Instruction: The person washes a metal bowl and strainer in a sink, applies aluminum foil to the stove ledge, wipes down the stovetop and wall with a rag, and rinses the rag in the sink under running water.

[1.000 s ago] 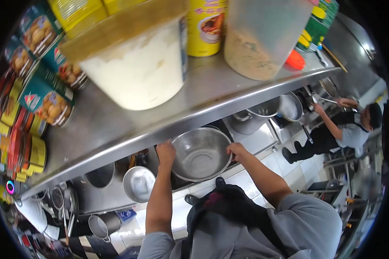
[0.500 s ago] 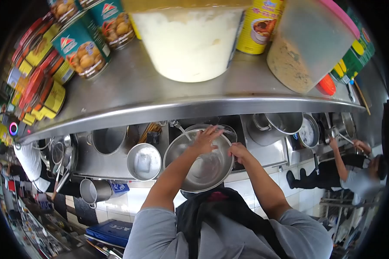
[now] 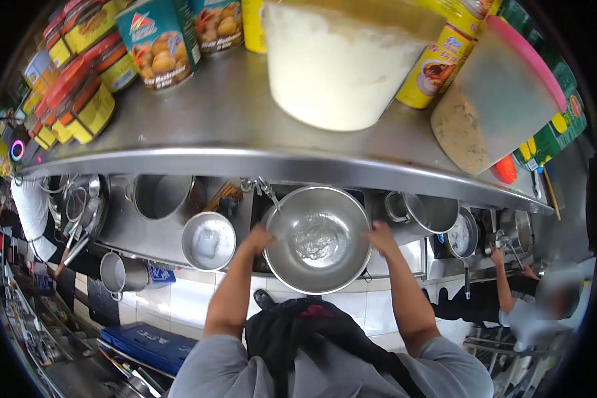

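Note:
A wide stainless steel bowl (image 3: 349, 262) is in front of me with a little clear water (image 3: 318, 242) in its bottom. My left hand (image 3: 261, 237) has its fingers closed round the left rim. On the opposite rim, my right hand (image 3: 379, 237) grips in the same way. A metal tap (image 3: 269, 192) reaches over the bowl's far left edge. What lies under the bowl is mostly hidden.
A smaller pot (image 3: 209, 265) with whitish contents stands left, a large pot (image 3: 438, 212) right. Overhead, a steel shelf (image 3: 232, 113) carries cans, jars and a white-filled tub (image 3: 341, 79). At far right a co-worker (image 3: 504, 285) handles utensils near a pan (image 3: 459, 242).
My left hand has gone from spread over the bowl to its left rim. My right hand stays on the right rim. The bowl now faces up more fully, and the view has shifted.

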Motion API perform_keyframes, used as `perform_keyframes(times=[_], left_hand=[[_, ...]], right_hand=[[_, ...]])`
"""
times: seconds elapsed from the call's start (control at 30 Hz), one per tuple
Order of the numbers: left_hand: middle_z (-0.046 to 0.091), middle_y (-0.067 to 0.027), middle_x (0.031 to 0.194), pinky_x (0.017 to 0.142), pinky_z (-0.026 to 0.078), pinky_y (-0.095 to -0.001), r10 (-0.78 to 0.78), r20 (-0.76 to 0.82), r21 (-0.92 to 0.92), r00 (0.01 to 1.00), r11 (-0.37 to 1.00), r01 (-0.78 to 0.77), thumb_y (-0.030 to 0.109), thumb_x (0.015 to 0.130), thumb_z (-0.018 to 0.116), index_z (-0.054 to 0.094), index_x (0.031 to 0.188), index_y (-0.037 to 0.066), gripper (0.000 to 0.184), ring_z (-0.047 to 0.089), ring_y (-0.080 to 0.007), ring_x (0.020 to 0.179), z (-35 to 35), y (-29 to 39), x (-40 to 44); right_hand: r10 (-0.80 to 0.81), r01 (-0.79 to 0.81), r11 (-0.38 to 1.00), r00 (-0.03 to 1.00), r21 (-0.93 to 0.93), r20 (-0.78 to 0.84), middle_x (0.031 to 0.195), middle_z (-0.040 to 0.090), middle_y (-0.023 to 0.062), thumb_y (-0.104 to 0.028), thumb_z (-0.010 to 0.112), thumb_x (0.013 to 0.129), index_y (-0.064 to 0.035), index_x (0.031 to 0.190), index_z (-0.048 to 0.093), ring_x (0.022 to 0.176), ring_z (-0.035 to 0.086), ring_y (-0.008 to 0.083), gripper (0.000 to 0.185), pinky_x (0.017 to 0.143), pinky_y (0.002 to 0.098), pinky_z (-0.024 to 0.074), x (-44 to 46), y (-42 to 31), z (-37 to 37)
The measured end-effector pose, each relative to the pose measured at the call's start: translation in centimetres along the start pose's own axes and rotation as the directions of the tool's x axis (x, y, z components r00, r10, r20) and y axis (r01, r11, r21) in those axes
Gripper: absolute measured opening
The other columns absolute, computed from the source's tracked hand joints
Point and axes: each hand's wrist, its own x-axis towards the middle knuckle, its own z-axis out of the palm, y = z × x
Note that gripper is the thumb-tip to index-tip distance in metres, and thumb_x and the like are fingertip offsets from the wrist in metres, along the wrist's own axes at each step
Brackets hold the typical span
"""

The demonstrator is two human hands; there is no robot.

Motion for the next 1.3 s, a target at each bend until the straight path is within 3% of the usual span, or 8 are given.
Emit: perform_keyframes(times=[0.33,0.5,0.63,0.8,0.87,1.03,1.1,1.3], left_hand=[[0.035,-0.0246,0.147,0.108,0.034,-0.0499,0.561,-0.396,0.650,0.727,0.731,-0.210,0.032,0.086,0.064,0.028,0.151,0.017,0.076,0.041,-0.0460,0.129,9.0,11.3,0.6],[0.030,-0.0208,0.154,0.114,0.026,-0.0540,0.620,-0.133,-0.305,0.773,0.716,-0.628,0.033,0.093,0.056,0.035,0.150,0.019,0.063,0.025,-0.0380,0.145,17.2,12.6,-4.9],[0.033,-0.0167,0.153,0.113,0.026,-0.0600,0.239,-0.008,0.691,0.971,0.703,-0.167,0.019,0.090,0.055,0.036,0.149,0.018,0.062,0.026,-0.0373,0.144,11.5,6.9,-5.8],[0.037,-0.0242,0.150,0.103,0.030,-0.0733,0.249,-0.701,-0.012,0.668,0.933,-0.361,0.010,0.079,0.056,0.036,0.149,0.017,0.073,0.037,-0.0439,0.137,3.2,4.7,-3.0],[0.047,-0.0279,0.140,0.102,0.040,-0.0644,-0.216,0.207,-0.594,0.954,0.747,0.298,0.010,0.076,0.057,0.035,0.149,0.016,0.077,0.053,-0.0473,0.121,-2.7,9.3,-6.4],[0.055,-0.0260,0.133,0.094,0.050,-0.0514,0.177,-0.448,0.296,0.877,0.954,-0.041,0.009,0.075,0.058,0.033,0.151,0.020,0.080,0.060,-0.0483,0.108,-2.4,11.6,-10.5],[0.050,-0.0255,0.138,0.094,0.049,-0.0515,0.116,-0.461,0.333,0.880,0.942,0.051,0.011,0.075,0.059,0.030,0.152,0.021,0.083,0.060,-0.0482,0.110,-1.4,12.5,-11.0],[0.037,-0.0214,0.151,0.101,0.043,-0.0548,0.328,-0.455,0.573,0.828,0.819,-0.009,0.015,0.085,0.057,0.031,0.151,0.017,0.071,0.036,-0.0369,0.140,4.8,13.2,-10.2]], right_hand=[[-0.362,0.370,0.929,0.890,-0.026,-0.279,0.110,0.068,0.0185,0.002,0.056,0.067,0.0043,0.087,0.071,0.093,0.067,0.0269,0.025,0.082,0.0313,0.0500,4.6,-7.3,5.3],[-0.525,0.558,0.830,0.786,0.009,-0.326,0.121,0.064,0.0183,0.012,0.052,0.068,0.0029,0.090,0.072,0.110,0.062,0.0275,0.031,0.091,0.0323,0.0477,0.5,-9.4,6.5],[-0.437,0.507,0.861,0.775,0.036,-0.457,0.124,0.062,0.0157,0.012,0.053,0.071,-0.0011,0.095,0.074,0.105,0.063,0.0249,0.034,0.088,0.0299,0.0483,-1.3,-7.2,5.6],[0.553,-0.273,0.398,0.833,0.876,0.008,0.088,0.057,0.0074,0.011,0.052,0.064,-0.0034,0.105,0.059,0.086,0.059,0.0245,0.044,0.079,0.0342,0.0522,1.7,11.6,7.2],[0.491,-0.394,0.242,0.838,0.887,0.238,0.088,0.056,0.0083,0.010,0.055,0.066,-0.0032,0.107,0.055,0.084,0.059,0.0244,0.042,0.079,0.0369,0.0545,1.0,13.3,10.1],[0.484,-0.695,0.590,0.712,0.411,0.509,0.106,0.065,0.0172,-0.027,0.069,0.088,-0.0028,0.111,0.061,0.106,0.064,0.0305,0.034,0.092,0.0471,0.0507,1.8,9.1,17.5],[0.188,-0.176,0.953,0.982,-0.247,0.026,0.102,0.068,0.0147,-0.039,0.058,0.094,-0.0031,0.125,0.055,0.098,0.064,0.0356,0.047,0.089,0.0498,0.0494,6.5,9.9,22.4],[0.189,-0.509,0.418,0.859,0.752,0.477,0.112,0.065,0.0131,-0.046,0.055,0.097,-0.0015,0.121,0.057,0.099,0.062,0.0296,0.051,0.089,0.0465,0.0490,9.2,-8.1,21.4]])
